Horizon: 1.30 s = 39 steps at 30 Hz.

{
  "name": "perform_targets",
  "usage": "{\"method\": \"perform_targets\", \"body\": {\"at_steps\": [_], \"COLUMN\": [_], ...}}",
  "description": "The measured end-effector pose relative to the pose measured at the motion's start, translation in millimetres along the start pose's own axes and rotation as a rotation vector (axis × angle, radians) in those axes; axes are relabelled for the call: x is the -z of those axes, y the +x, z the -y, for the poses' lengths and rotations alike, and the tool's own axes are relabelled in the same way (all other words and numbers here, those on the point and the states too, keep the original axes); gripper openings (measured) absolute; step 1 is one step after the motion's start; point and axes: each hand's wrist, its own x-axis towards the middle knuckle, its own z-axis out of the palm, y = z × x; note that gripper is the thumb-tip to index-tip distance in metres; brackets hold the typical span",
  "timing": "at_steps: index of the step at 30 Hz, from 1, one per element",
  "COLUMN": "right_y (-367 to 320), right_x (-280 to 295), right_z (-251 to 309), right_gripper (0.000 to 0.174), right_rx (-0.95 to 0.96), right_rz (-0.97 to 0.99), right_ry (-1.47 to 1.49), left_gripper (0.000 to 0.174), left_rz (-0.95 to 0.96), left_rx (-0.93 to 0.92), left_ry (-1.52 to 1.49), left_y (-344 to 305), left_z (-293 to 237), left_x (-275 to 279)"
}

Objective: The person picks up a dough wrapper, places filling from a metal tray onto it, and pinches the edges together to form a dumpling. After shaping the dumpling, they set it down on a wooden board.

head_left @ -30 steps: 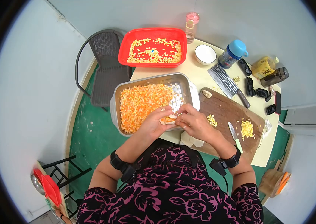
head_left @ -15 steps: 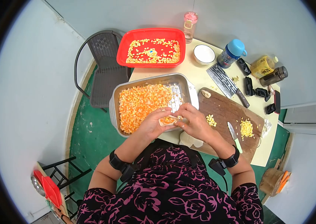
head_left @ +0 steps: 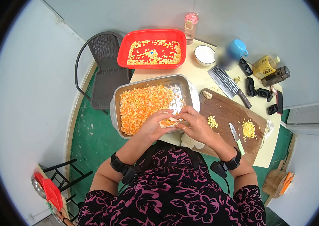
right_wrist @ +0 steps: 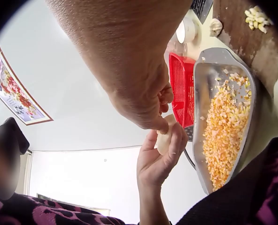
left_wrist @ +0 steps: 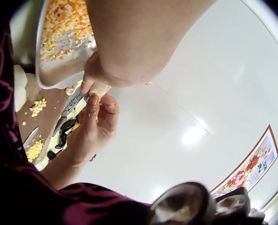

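A round white dough wrapper with orange filling in it is held up by my left hand at the tray's front right corner. My right hand pinches the wrapper's right edge with thumb and fingers. In the right wrist view the folded dough shows pale and curved between both hands. Below them the grey metal tray holds a wide bed of chopped orange and pale filling. Several white wrappers lie under my right wrist, partly hidden.
Right of the tray, a wooden cutting board bears pale cloves, a chopped yellowish heap and a small knife. A cleaver, a white bowl and bottles stand behind. A red basket with yellow bits sits behind the tray.
My right fingers have shifted slightly along the wrapper's edge, and more orange filling shows in it than one second ago. The left hand holds the wrapper in about the same place.
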Motion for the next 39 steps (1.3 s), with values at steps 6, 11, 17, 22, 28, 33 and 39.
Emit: {"method": "perform_targets", "body": {"at_steps": [6, 11, 17, 22, 28, 33, 39], "right_y": [-4.5, -6.4, -8.1, -11.2, -10.9, -11.5, -13.5], "right_x": [-3.5, -5.2, -4.7, -9.1, -9.6, -9.5, -12.8], "right_z": [-2.9, -4.4, -2.5, -4.6, -3.1, -2.9, -4.3], "right_gripper": [0.024, 0.021, 0.018, 0.017, 0.019, 0.017, 0.011], "right_rx": [-0.094, -0.037, -0.035, -0.047, 0.007, 0.031, 0.041], "right_rz": [-0.042, -0.079, -0.073, -0.067, -0.080, -0.061, -0.086], "right_ry": [0.051, 0.010, 0.008, 0.013, 0.017, 0.009, 0.016], "left_gripper": [0.022, 0.021, 0.021, 0.020, 0.017, 0.015, 0.017], "left_rz": [0.018, 0.024, -0.014, 0.012, 0.022, 0.025, 0.028], "left_rx": [0.006, 0.035, 0.016, 0.025, 0.032, 0.055, 0.063], "left_ry": [0.001, -0.009, 0.011, 0.037, 0.065, 0.068, 0.070], "left_y": [0.5, 2.4, -2.5, -0.9, -0.3, 2.2, 0.2], "left_z": [0.3, 2.1, 2.6, 3.4, 4.8, 5.5, 5.5], "left_x": [3.2, 5.4, -2.3, 1.0, 4.6, 8.6, 5.6]}}
